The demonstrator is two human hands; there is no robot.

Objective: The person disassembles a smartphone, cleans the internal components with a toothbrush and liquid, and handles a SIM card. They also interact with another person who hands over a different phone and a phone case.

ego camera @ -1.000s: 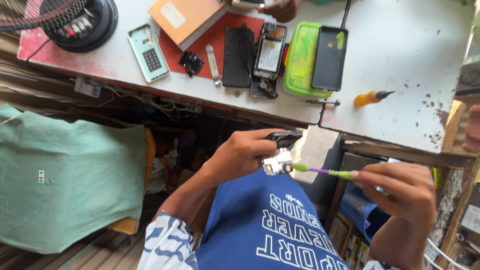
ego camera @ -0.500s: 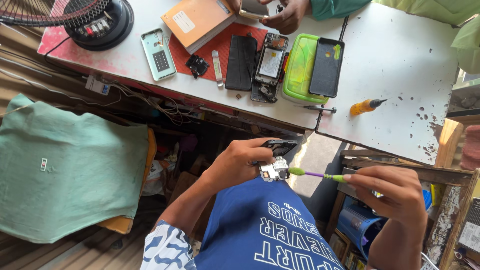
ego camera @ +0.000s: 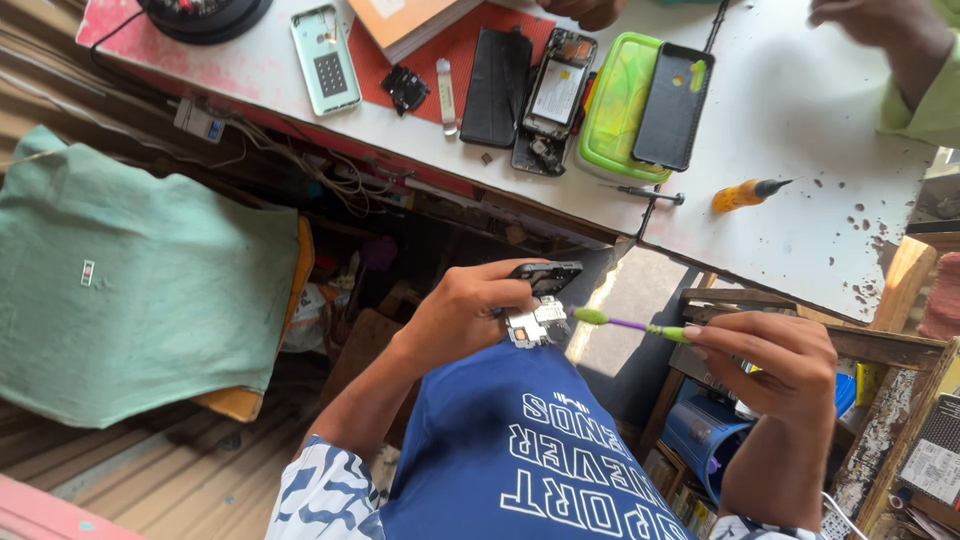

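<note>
At the far left we saw a green cloth (ego camera: 130, 300) draped over something below the white table (ego camera: 800, 200). On the table, from left, lay a pale green phone back cover (ego camera: 326, 58), a small black part (ego camera: 405, 88), a black phone panel (ego camera: 497, 87), an opened phone (ego camera: 553, 100) with its insides showing, and a lime green case (ego camera: 618, 105) with a black cover (ego camera: 674, 105) resting on it; further right lay an orange-handled screwdriver (ego camera: 745, 193). Below the table edge, our left hand (ego camera: 465, 318) was clenched around a small phone circuit board (ego camera: 535, 322), held over the lap in front of the blue shirt (ego camera: 500, 450). The green head of a toothbrush (ego camera: 630, 323) met the board's right edge, its purple neck running rightward into our right hand (ego camera: 775, 362), which gripped the handle between thumb and fingers. At the top right, another person's hand (ego camera: 870, 25) and yellow-green sleeve (ego camera: 925, 95) rested over the table.
</note>
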